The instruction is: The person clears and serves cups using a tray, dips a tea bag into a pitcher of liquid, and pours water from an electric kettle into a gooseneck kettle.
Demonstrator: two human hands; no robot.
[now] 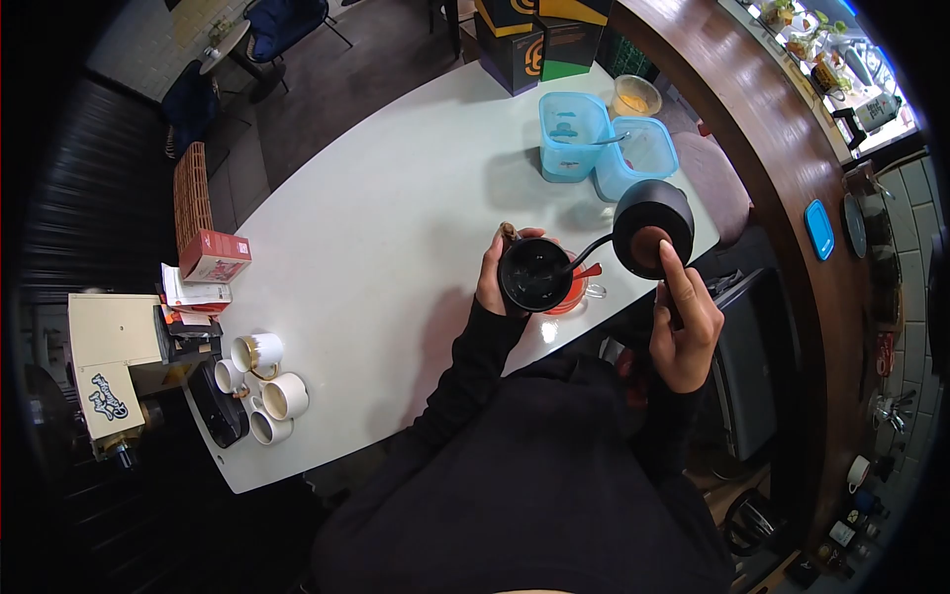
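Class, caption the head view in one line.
Left hand holds a black cup; right hand holds a gooseneck kettle, its spout at the cup's rim.

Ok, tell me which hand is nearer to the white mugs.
Left. The left hand, holding the black cup, is to the right of the white mugs; the right hand, holding the kettle, is farther right, beyond the cup.

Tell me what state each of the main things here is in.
Black cup: open, in left hand
Kettle: in right hand, spout at cup's rim
Glass mug: red inside, partly hidden
Blue tubs: uncovered
Four mugs: upright, uncovered
Blue lid: off, on wooden counter
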